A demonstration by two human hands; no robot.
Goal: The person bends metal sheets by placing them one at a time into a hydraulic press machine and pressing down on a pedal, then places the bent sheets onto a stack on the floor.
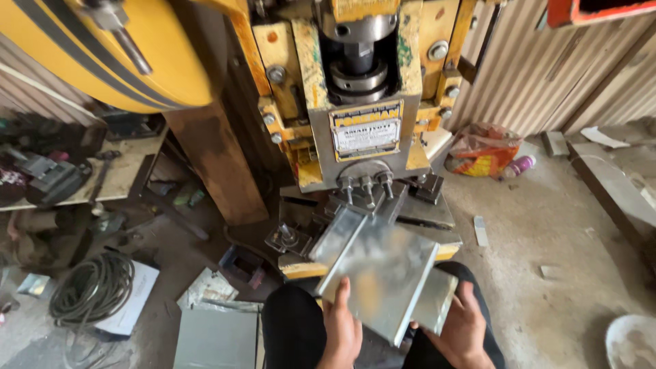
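My left hand point(339, 329) grips the near edge of a shiny bent sheet-metal piece point(379, 270), thumb on top. The piece tilts up toward the bed point(437, 217) of a yellow power press point(355, 102), its far folded edge close to the die area. My right hand point(461, 328) holds the piece's right side, where a lower flange or a second sheet point(437, 297) shows beneath. Both hands sit above my dark-trousered knees. The press ram point(357, 65) hangs raised above the bed.
A large yellow flywheel point(102, 48) fills the upper left. Cut metal sheets point(217, 335) lie on the floor at left, near a coiled cable point(92, 287). A cluttered bench point(61, 174) stands left. A plastic bag point(482, 152) and a bottle point(521, 165) lie right of the press.
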